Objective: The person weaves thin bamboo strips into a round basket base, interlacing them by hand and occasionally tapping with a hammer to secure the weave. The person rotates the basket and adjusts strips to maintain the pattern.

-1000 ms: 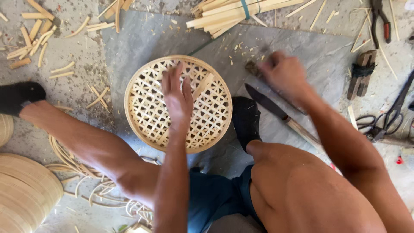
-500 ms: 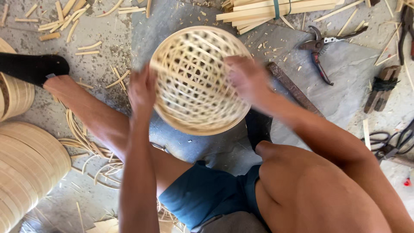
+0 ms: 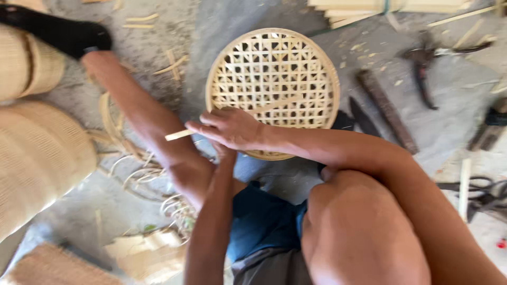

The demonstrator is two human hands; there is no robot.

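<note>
A round, open-weave bamboo basket (image 3: 274,68) lies on the grey floor in front of my knees. My right hand (image 3: 232,129) reaches across its near rim and is shut on a thin bamboo strip (image 3: 177,135) that sticks out to the left and runs back across the weave. My left hand (image 3: 226,154) comes up from below and is mostly hidden under the right hand at the near rim. Its fingers do not show.
Stacked woven baskets (image 3: 37,153) stand at the left. Coils of loose strips (image 3: 132,163) lie beside my leg. A long knife (image 3: 383,108), dark pliers (image 3: 422,66) and scissors (image 3: 478,192) lie to the right. A bundle of bamboo slats (image 3: 380,8) lies at the top.
The basket was held up and tilted in both hands; it now lies lower by my knees. My right hand has crossed to the left and grips a strip.
</note>
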